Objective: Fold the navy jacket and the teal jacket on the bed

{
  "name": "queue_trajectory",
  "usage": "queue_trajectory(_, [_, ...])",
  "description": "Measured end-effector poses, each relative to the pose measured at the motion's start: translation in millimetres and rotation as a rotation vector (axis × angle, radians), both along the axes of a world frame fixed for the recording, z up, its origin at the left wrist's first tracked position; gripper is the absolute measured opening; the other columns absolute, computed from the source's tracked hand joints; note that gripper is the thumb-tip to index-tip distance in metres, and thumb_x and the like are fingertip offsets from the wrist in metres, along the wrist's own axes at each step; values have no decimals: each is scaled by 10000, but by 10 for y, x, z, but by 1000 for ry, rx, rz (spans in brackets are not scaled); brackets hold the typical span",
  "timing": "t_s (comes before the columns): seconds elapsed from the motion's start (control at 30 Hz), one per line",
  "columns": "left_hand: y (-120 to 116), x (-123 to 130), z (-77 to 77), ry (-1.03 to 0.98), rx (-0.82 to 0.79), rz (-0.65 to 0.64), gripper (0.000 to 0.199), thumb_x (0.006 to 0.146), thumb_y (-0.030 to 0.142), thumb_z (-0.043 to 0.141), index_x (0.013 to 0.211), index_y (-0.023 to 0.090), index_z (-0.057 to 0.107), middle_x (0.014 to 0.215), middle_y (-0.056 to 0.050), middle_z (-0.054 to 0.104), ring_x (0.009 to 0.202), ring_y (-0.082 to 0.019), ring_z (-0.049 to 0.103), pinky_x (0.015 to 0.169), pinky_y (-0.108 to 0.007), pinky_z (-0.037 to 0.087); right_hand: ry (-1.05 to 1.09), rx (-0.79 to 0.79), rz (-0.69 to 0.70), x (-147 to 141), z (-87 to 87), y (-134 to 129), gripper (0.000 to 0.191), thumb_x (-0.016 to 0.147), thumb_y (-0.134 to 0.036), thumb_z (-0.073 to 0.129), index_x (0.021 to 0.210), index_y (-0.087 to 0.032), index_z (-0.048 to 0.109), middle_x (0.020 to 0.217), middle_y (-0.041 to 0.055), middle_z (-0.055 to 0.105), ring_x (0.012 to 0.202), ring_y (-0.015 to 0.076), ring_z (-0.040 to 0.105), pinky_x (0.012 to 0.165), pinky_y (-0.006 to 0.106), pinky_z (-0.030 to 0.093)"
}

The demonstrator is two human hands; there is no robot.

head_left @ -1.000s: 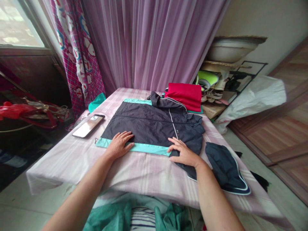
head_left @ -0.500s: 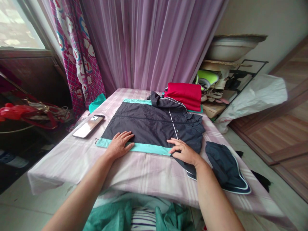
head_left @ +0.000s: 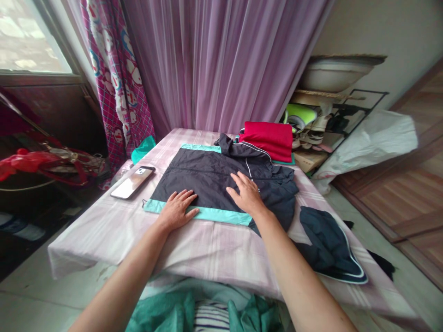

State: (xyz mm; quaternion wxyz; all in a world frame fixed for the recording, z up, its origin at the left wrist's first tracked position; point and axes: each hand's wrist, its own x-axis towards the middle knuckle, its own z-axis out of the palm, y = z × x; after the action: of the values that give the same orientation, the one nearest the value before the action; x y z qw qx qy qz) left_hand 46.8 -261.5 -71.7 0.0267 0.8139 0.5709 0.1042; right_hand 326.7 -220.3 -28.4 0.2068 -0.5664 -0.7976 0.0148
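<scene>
A dark jacket [head_left: 207,177] with turquoise edge bands and thin white piping lies flat on the checked tablecloth. My left hand [head_left: 178,210] rests on its near left part, fingers spread across the dark cloth and the turquoise band. Farther right, my right hand [head_left: 245,191] is over the middle of the jacket near a white piping line, fingers apart and holding nothing. A dark sleeve [head_left: 327,240] with a white-piped end extends over the table's right side, partly hidden by my right forearm.
A phone [head_left: 133,182] lies on the left of the table [head_left: 114,235]. Folded red cloth [head_left: 268,139] sits at the back right. Beyond are a shoe rack [head_left: 311,161], a white bag [head_left: 377,143] and purple curtains [head_left: 221,64].
My right hand has moved from the jacket's near edge up and inward to its middle. My left hand stays at the near left edge. The view has shifted slightly.
</scene>
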Motion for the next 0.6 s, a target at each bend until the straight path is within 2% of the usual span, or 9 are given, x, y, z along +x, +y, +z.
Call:
queue_trajectory(0.1, [-8, -2, 4, -5, -8, 5, 621, 957, 615, 394, 1463, 271, 497, 1560, -68, 464, 1460, -279, 382, 1216, -518, 257, -154, -144, 37, -168, -158, -58, 614, 984, -489, 444, 1537, -224, 407, 1633, 145, 302, 1505, 297, 263, 1204, 533, 208])
queue_trajectory(0.23, [-12, 1, 15, -16, -23, 8, 598, 962, 608, 393, 1457, 291, 502, 1563, -50, 463, 1465, -267, 373, 1222, -507, 248, -236, -271, 65, -189, -318, -141, 593, 1002, -493, 406, 1540, -244, 402, 1640, 133, 292, 1514, 274, 242, 1214, 514, 159])
queue_trajectory(0.5, [21, 46, 52, -15, -43, 84, 546, 989, 532, 384, 1450, 270, 516, 1561, -65, 463, 1466, -267, 376, 1205, -500, 291, -216, -285, 51, -192, -288, -140, 590, 1005, -503, 397, 1539, -253, 404, 1641, 123, 294, 1518, 259, 232, 1216, 500, 158])
queue_trajectory(0.6, [75, 130, 151, -4, -10, 97, 482, 999, 510, 371, 1361, 290, 601, 1479, -63, 562, 1395, -264, 478, 1164, -499, 356, -216, -272, 53, -197, -315, -135, 583, 1004, -505, 401, 1535, -265, 411, 1639, 116, 302, 1517, 258, 235, 1214, 504, 167])
